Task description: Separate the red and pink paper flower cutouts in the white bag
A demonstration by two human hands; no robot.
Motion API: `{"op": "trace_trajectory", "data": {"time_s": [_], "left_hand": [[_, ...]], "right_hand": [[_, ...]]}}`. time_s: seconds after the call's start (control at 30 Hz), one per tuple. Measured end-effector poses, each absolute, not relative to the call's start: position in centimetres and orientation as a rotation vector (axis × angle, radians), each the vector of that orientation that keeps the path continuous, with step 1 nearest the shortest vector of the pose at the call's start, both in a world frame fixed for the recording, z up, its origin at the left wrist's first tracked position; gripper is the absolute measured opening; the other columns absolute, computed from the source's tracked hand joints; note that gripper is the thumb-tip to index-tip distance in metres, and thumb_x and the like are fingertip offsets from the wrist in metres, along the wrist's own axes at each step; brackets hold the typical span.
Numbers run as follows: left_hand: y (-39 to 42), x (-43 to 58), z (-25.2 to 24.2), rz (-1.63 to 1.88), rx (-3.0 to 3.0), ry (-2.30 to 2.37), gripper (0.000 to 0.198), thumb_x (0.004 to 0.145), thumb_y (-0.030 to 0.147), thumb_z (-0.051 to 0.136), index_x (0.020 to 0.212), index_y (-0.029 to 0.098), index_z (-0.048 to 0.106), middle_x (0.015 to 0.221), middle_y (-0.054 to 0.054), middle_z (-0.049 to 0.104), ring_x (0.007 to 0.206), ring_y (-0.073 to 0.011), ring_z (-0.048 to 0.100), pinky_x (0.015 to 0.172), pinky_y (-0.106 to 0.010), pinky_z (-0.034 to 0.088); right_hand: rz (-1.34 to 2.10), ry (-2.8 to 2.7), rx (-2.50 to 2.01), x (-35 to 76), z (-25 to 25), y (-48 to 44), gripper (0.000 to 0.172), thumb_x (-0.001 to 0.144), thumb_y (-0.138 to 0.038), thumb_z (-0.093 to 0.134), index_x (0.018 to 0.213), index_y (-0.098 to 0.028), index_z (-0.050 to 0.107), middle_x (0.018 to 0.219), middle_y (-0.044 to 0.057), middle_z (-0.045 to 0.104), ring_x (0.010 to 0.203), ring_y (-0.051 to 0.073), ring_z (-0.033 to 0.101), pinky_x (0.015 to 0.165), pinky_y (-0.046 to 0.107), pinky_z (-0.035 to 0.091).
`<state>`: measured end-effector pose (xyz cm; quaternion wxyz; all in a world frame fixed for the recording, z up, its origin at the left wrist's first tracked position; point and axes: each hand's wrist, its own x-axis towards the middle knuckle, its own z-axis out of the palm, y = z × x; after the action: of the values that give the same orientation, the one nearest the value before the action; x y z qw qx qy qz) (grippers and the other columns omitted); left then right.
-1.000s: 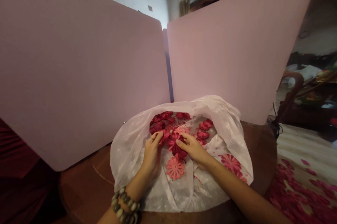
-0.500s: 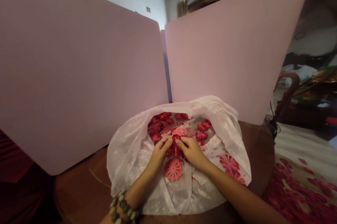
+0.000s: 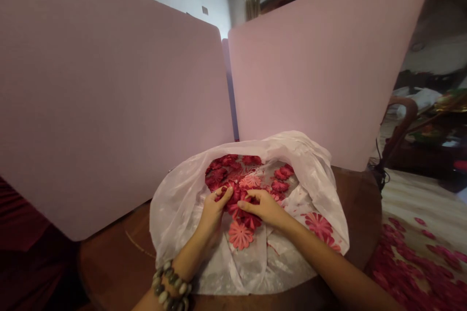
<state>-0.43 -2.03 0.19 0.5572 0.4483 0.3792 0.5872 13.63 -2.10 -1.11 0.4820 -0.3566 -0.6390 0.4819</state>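
My left hand [image 3: 210, 211] and my right hand [image 3: 265, 209] meet over the opening of a white plastic bag [image 3: 175, 223]. Both are closed on a dark red flower cutout [image 3: 233, 196], thumbs on top and fingertips partly hidden beneath. Just below the right fingers lies another red flower [image 3: 251, 222]. A coral flower [image 3: 241, 234] rests flat on the bag in front of the hands, and a paler coral one [image 3: 250, 181] lies beyond them. Inside the bag at the back left is a heap of dark red flowers [image 3: 218, 173].
The bag stands on a round brown wooden table [image 3: 109, 252]. Two tall pink panels [image 3: 109, 97] rise behind it. More pink-red flowers [image 3: 319, 225] lie at the bag's right side. Many red petal-like pieces [image 3: 412, 262] cover the floor at right, near a wooden chair [image 3: 401, 121].
The red flower, earlier bunched upright between my fingertips, now shows spread petals. My left hand has shifted slightly left, and a red flower below the hands is more visible.
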Motion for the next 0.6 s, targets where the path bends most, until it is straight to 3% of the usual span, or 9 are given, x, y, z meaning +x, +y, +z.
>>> {"op": "trace_trajectory", "data": {"time_s": [0.07,0.23,0.37,0.43,0.53,0.6], "left_hand": [[-1.9,-0.5,0.1,1.412,1.009,0.905,0.036,0.053,0.041,0.081,0.064,0.013,0.062,0.058,0.002,0.059,0.052,-0.0095,0.05,0.051,-0.021,0.04],[-1.9,-0.4,-0.1,1.463,0.981,0.963,0.044,0.058,0.044,0.078,0.046,0.015,0.047,0.04,0.01,0.037,0.037,-0.0032,0.03,0.038,-0.017,0.024],[-2.1,-0.3,0.4,1.404,0.901,0.92,0.03,0.055,0.036,0.08,0.062,0.013,0.061,0.054,0.003,0.057,0.048,-0.0077,0.049,0.046,-0.018,0.039],[-2.2,-0.3,0.5,1.347,0.909,0.888,0.031,0.054,0.034,0.081,0.067,0.014,0.062,0.06,0.002,0.06,0.052,-0.0088,0.052,0.048,-0.019,0.043],[-2.1,-0.2,0.2,1.321,0.995,0.864,0.033,0.053,0.035,0.082,0.063,0.015,0.059,0.055,0.005,0.054,0.046,-0.0064,0.048,0.044,-0.017,0.038],[-2.0,-0.2,-0.1,1.324,1.063,0.884,0.037,0.056,0.04,0.08,0.057,0.015,0.053,0.047,0.007,0.046,0.038,-0.0035,0.038,0.037,-0.016,0.029]], "right_hand": [[1.19,-1.541,-0.849,13.6,-1.1,-2.1,0.042,0.064,-0.058,0.067,0.061,-0.018,0.054,0.059,-0.003,0.049,0.055,0.011,0.043,0.055,0.024,0.034],[1.025,-1.478,-0.944,13.9,-1.0,-1.6,0.051,0.068,-0.064,0.059,0.05,-0.019,0.045,0.049,-0.005,0.04,0.05,0.01,0.035,0.051,0.025,0.028],[1.063,-1.421,-0.969,13.8,-0.7,-1.9,0.057,0.068,-0.07,0.054,0.046,-0.021,0.034,0.045,-0.007,0.028,0.046,0.008,0.025,0.046,0.024,0.02],[1.136,-1.368,-0.964,13.7,-0.5,-2.2,0.057,0.066,-0.07,0.057,0.047,-0.021,0.035,0.045,-0.007,0.029,0.045,0.007,0.025,0.045,0.024,0.019],[1.21,-1.28,-0.948,13.7,-0.1,-2.5,0.056,0.061,-0.068,0.064,0.046,-0.02,0.04,0.044,-0.007,0.034,0.044,0.007,0.027,0.045,0.023,0.022],[1.225,-1.207,-0.941,13.9,0.1,-2.6,0.054,0.059,-0.066,0.067,0.048,-0.019,0.043,0.044,-0.007,0.038,0.043,0.007,0.03,0.045,0.023,0.025]]}}
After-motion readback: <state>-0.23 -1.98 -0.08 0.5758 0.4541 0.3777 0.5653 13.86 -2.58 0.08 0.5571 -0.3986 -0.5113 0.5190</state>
